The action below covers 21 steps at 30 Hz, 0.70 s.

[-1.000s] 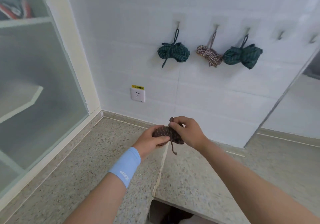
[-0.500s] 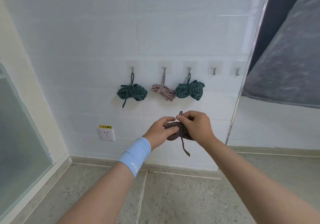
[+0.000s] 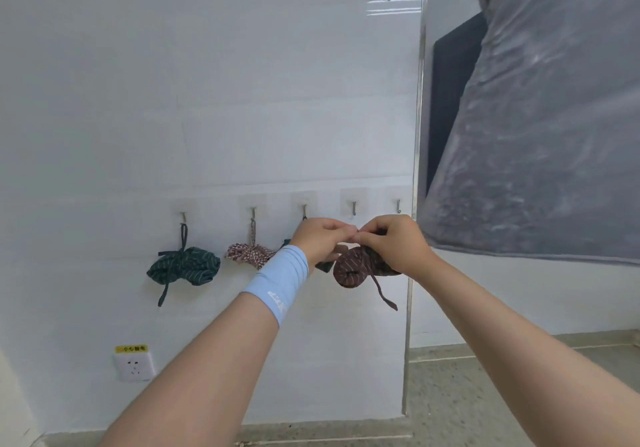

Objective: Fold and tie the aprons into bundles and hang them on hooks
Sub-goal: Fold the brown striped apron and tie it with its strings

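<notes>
1. The left hand (image 3: pixel 320 238), above a blue wristband (image 3: pixel 277 280), has its fingers curled and pinches the top of the brown bundle (image 3: pixel 356 268). Half a second ago it cupped the bundle's side.
2. The right hand (image 3: pixel 394 244) grasps the bundle's right half, and its fingertips meet the left's. I cannot tell whether a loop is held between them.
3. A second ago the bundle was low over the counter. It is now up at hook height, in the air before the wall, with its strap (image 3: pixel 380 290) dangling.
4. A free hook (image 3: pixel 354 208) stands just above the meeting fingertips, and a second one (image 3: pixel 398 206) is to its right. The tying looks finished, so hanging is likely the step in hand.
5. On the wall hang a green bundle (image 3: pixel 185 266), a red-white bundle (image 3: pixel 249 254) and a third bundle (image 3: pixel 325 266), mostly hidden by the left hand.
</notes>
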Each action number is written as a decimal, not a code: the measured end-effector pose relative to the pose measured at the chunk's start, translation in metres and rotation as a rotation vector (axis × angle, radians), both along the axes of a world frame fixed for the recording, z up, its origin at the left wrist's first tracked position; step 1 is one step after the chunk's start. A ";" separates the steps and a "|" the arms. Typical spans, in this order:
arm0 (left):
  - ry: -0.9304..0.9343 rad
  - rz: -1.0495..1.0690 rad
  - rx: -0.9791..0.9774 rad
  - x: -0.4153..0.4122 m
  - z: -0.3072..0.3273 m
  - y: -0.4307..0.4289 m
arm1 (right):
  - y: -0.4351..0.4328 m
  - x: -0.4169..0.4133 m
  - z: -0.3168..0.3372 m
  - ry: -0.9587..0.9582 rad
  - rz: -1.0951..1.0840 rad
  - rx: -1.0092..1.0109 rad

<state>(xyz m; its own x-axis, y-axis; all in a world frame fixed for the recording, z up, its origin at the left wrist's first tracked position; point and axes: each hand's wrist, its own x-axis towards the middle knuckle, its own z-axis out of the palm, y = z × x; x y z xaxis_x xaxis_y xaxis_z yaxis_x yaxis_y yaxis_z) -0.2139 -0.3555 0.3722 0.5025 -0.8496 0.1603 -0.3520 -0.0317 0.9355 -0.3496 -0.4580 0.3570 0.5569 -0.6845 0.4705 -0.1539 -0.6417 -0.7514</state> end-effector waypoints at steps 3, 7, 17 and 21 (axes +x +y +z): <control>-0.090 0.022 -0.028 0.005 -0.001 -0.021 | -0.021 0.005 0.004 0.084 0.005 -0.043; -0.242 0.134 -0.058 0.007 0.002 -0.050 | -0.043 0.022 0.009 0.104 -0.106 -0.149; -0.328 0.365 -0.111 0.015 0.000 -0.080 | -0.055 0.049 0.020 0.232 -0.349 -0.186; -0.553 0.348 -0.134 0.017 -0.011 -0.074 | -0.049 0.053 0.011 0.319 -0.360 -0.207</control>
<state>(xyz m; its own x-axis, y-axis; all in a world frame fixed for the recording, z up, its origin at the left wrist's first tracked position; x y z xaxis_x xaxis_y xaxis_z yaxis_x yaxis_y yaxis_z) -0.1970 -0.4299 0.3613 0.5576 -0.6074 0.5658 -0.7710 -0.1264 0.6241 -0.2970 -0.5075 0.3683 0.4410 -0.7696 0.4617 -0.5923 -0.6361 -0.4946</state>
